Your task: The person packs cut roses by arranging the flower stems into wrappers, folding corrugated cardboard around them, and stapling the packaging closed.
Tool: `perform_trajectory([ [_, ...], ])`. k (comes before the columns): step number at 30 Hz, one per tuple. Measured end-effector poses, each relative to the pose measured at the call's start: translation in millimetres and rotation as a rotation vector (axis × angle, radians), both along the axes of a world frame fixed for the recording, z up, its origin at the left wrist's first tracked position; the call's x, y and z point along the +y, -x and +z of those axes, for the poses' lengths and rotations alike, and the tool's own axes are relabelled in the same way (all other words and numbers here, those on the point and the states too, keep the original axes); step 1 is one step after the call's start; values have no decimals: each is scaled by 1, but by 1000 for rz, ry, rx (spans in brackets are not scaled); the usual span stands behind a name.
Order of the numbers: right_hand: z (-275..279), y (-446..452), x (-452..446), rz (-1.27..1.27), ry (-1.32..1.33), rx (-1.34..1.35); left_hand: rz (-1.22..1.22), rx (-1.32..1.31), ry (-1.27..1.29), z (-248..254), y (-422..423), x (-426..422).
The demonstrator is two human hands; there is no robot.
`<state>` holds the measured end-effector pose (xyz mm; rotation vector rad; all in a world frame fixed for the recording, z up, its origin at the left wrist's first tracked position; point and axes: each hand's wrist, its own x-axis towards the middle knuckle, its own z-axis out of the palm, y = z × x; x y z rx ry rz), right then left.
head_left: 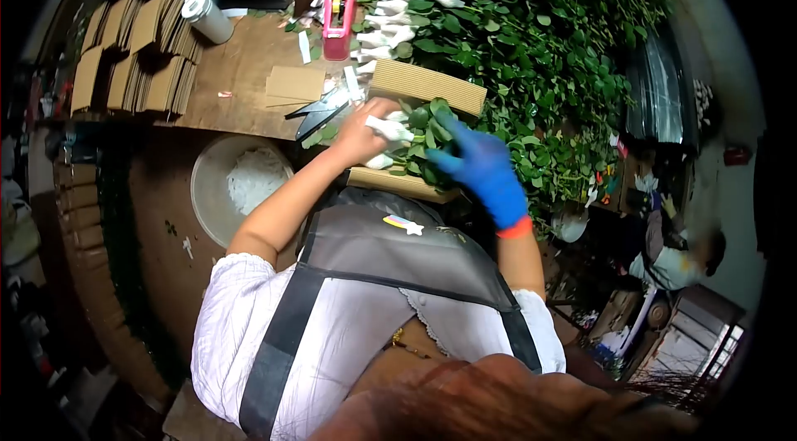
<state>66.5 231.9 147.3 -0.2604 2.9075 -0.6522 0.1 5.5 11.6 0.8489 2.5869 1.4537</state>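
My bare left hand [359, 139] is closed around a flower bud in a white sleeve [390, 129], with other white-sleeved buds close by. Green leafy stems [425, 135] run from these buds to the right. Over the leaves is my right hand [481, 163] in a blue glove, blurred, its thumb and fingers apart. The flowers lie between two walls of corrugated cardboard [432, 85], the nearer one against my apron. Just left of my left hand lie black-handled scissors [320, 115].
Leafy stems [531, 51] with white-sleeved buds cover the table's right side. A pink tape dispenser [339, 19], flat cardboard pieces [296, 85], a white lidded cup [207, 17] and cardboard stacks [133, 55] stand leftward. Below is a round bin [203, 200]. Another person [674, 262] is at far right.
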Motion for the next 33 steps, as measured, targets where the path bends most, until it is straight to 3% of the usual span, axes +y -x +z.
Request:
perform_trajectory([
  [1, -23, 11, -12, 78, -196, -41, 4, -6, 10, 3, -1, 0],
  [4, -67, 45, -22, 24, -359, -87, 28, 55, -76, -5, -1, -2],
  [6, -74, 53, -18, 10, -334, -31, 100, -200, -12, -2, -4, -2],
  [8, -77, 55, -18, 21, -351, 35, 178, -105, -50, -1, -4, 1],
  [11, -80, 55, -18, 58, -414, 98, 286, -277, -109, 19, 2, 11],
  [15, -86, 55, -18, 1, -398, 5, 346, -385, 34, 34, 6, 7],
  [18, -84, 57, -18, -4, -429, -46, 476, -410, -392, 8, -6, -2],
  [20, -84, 56, -17, 3, -409, -44, 543, -322, -735, 23, 1, -25],
  [22, -85, 53, -12, 17, -339, -10, 451, -422, -442, 16, 10, -59],
  [23, -85, 51, -13, 15, -341, -14, 413, -494, -458, 16, 10, -52],
  [24, -81, 51, -16, 13, -343, -15, 408, -354, -247, -5, 11, -47],
  [26, -82, 53, -22, 4, -363, -10, 302, -528, -134, -23, 8, -29],
  [27, -85, 53, -24, -3, -383, -9, 238, -716, -146, -9, 9, -23],
  [28, -87, 53, -25, -12, -406, -8, 277, -683, -260, -10, 4, -14],
  [30, -92, 52, -25, 3, -419, 30, 323, -858, -563, -19, -2, -8],
  [33, -92, 51, -26, 0, -429, 29, 379, -466, -373, -26, -6, -13],
])
